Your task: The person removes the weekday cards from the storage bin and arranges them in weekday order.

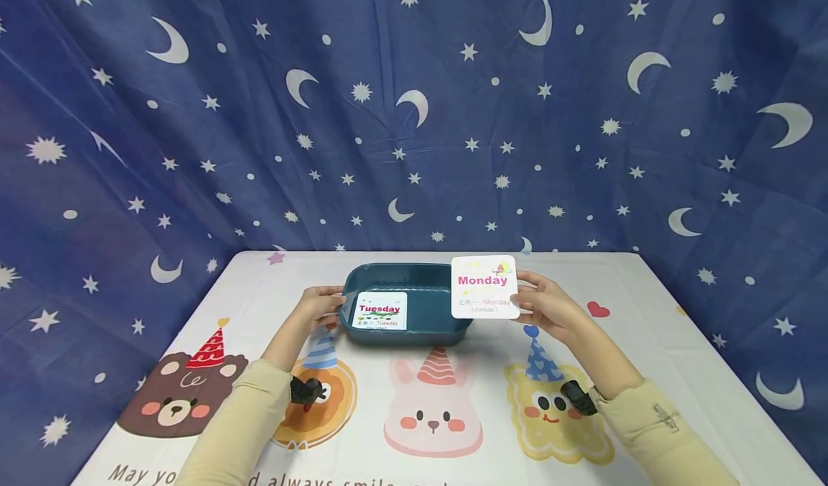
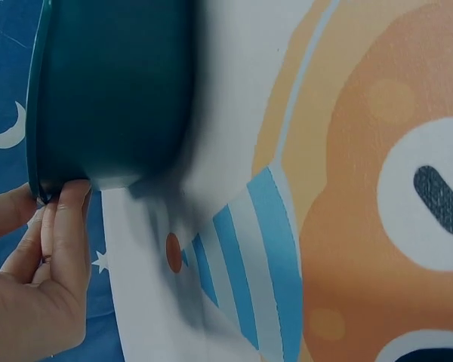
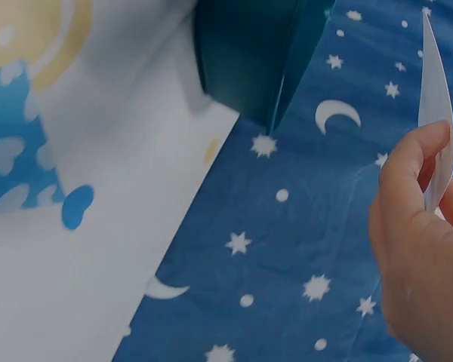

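While the left hand (image 1: 318, 305) pinches the rim of the teal tray (image 1: 414, 338) at its left end, we see the right hand (image 1: 546, 305) holding the Monday card (image 1: 484, 288) between thumb and fingers, its printed face toward us, overlapping the tray's right end in the head view. Inside the tray, toward the left, we find the Tuesday card (image 1: 380, 312).

Tray (image 1: 430, 306) — dark teal; Monday card (image 1: 484, 290) — white, pink-lettered; curtain (image 1: 446, 162) blue, star-patterned.

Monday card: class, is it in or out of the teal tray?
Out: the right grip holds the Monday card, and the right wrist view shows it apart from the teal tray.
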Tool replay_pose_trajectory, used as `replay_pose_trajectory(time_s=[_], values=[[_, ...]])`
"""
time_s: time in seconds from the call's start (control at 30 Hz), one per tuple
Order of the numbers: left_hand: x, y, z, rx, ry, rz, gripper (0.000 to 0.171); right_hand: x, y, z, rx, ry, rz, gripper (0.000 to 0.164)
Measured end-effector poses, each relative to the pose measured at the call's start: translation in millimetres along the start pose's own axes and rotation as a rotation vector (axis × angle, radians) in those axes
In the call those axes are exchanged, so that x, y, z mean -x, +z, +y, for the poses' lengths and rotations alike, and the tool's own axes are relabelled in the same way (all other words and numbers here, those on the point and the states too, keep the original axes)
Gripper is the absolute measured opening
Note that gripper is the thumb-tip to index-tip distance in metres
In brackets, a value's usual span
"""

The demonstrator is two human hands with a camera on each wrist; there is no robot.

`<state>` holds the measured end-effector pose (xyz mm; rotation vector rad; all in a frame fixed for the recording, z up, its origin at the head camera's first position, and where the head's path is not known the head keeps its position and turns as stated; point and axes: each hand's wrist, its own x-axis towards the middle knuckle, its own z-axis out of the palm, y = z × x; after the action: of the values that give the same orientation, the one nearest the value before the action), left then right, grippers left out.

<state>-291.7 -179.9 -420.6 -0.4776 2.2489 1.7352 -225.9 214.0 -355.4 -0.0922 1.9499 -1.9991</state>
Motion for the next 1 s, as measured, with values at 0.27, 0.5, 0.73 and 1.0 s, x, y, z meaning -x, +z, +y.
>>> replay_pose_trajectory(time_s=[0.27, 0.5, 0.73, 1.0], values=[[-0.4, -0.7, -1.3, 0.008, 0.000, 0.013, 0.041, 3, -15, 3, -0.009, 0.019, 0.051, 0.065], [-1.0, 0.3, -2.4, 0.006, 0.017, 0.014, 0.040, -1, -24, 8, -0.023, 0.042, 0.081, 0.069], [-0.4, 1.6, -2.3, 0.006, 0.039, 0.007, 0.041, -10, -31, 13, -0.022, 0.071, 0.151, 0.070], [-1.0, 0.8, -2.6, 0.006, 0.018, 0.016, 0.041, -28, -36, 24, 0.024, 0.109, 0.235, 0.068]])
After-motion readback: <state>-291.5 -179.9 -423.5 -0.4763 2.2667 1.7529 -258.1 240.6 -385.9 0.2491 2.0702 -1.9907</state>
